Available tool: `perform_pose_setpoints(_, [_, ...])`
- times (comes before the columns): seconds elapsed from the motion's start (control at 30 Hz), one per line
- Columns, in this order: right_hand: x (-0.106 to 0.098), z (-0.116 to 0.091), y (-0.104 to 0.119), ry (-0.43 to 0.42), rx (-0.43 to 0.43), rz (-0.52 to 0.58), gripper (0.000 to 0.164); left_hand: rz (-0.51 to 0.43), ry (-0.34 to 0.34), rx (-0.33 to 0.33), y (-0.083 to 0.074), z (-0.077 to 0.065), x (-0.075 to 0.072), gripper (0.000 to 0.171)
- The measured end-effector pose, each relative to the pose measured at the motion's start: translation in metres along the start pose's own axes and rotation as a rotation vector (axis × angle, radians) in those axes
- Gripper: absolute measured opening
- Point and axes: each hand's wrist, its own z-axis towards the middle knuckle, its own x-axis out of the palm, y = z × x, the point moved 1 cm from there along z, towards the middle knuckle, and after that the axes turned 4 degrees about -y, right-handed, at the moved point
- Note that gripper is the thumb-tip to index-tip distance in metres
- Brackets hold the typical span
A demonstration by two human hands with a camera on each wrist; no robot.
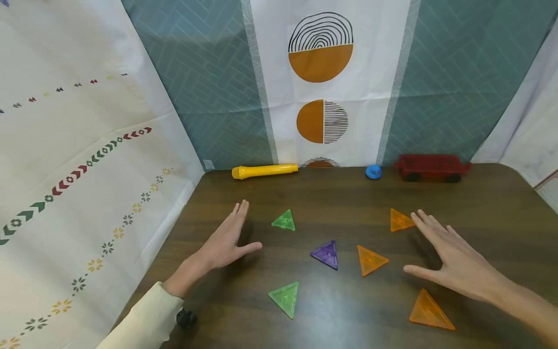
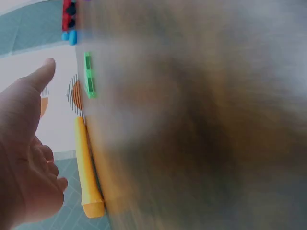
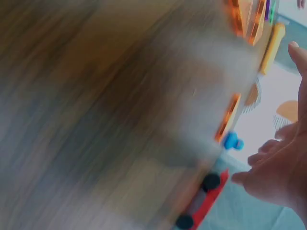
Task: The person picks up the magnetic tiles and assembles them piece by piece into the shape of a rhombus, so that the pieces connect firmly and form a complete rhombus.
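My left hand [image 1: 224, 245] hovers over the left part of the table with fingers straight and thumb spread, holding nothing. A small green triangle tile [image 1: 285, 220] lies to its right, and a larger green triangle tile [image 1: 285, 299] lies nearer the front. Between the hands is a purple triangle tile [image 1: 326, 254]. On the right, my right hand [image 1: 457, 261] is stretched out, its fingertips by a small orange triangle tile [image 1: 399, 220]; contact cannot be told. Another orange tile [image 1: 370, 261] lies left of its thumb, and a larger orange tile [image 1: 430, 312] lies below the hand.
Along the back edge of the brown table [image 1: 335, 194] lie a yellow toy microphone [image 1: 265, 171], a small blue object [image 1: 373, 171] and a red toy wagon [image 1: 432, 167]. Patterned cloths [image 1: 209, 72] hang behind and at the sides. A black band [image 1: 186, 318] is at the left wrist.
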Motion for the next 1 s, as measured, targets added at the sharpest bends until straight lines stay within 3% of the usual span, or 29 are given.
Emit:
perform_pose_setpoints(0.2, [0.012, 0.012, 0.028, 0.029, 0.012, 0.122, 0.107, -0.143, 0.042, -0.040, -0.009, 0.029, 0.010, 0.108])
perform_pose_setpoints(0.33, [0.023, 0.024, 0.042, 0.020, -0.041, 0.178, 0.093, -0.140, 0.057, -0.002, -0.013, 0.049, 0.018, 0.099])
perform_pose_setpoints(0.5, [0.038, 0.044, 0.056, 0.056, -0.071, 0.256, 0.089, -0.146, 0.057, 0.060, -0.016, 0.068, 0.026, 0.088])
perform_pose_setpoints(0.77, [0.064, 0.066, 0.071, 0.150, -0.108, 0.293, 0.087, -0.120, 0.094, 0.162, -0.010, 0.085, 0.036, 0.071])
perform_pose_setpoints(1.0, [0.076, 0.076, 0.078, 0.193, -0.117, 0.305, 0.089, -0.123, 0.126, 0.197, -0.009, 0.090, 0.040, 0.063])
